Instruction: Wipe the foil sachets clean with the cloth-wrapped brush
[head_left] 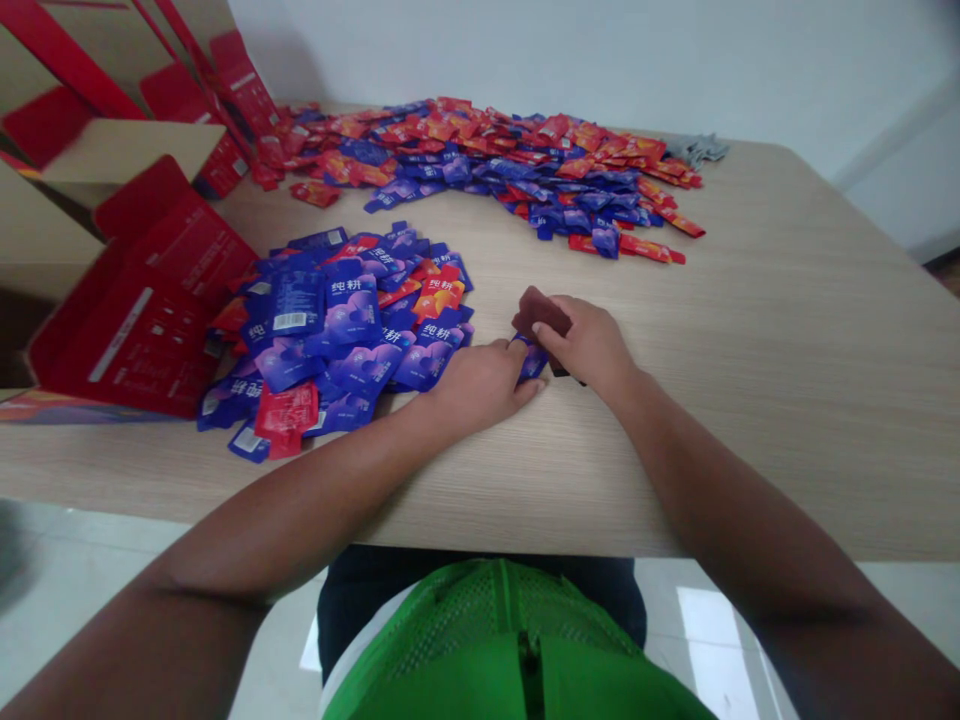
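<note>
My left hand (pixel 487 385) rests on the table with its fingers closed on a small blue-purple packet (pixel 532 362). Right beside it, my right hand (pixel 592 340) pinches a dark maroon flat piece (pixel 541 308) between thumb and fingers. That piece has an uneven edge, and its kind I cannot make out. A dark bit also shows below the right fingers. The maroon piece is held just above the blue packet; whether they touch is hidden by the fingers. Left of my hands lies a heap of blue and red printed packets (pixel 352 320).
An open red carton (pixel 150 330) lies on its side at the left, against the heap. Behind it stand more red and tan cartons (pixel 142 150). A long pile of red and blue packets (pixel 480 150) runs along the wall, with grey crumpled pieces (pixel 701 150) at its right end.
</note>
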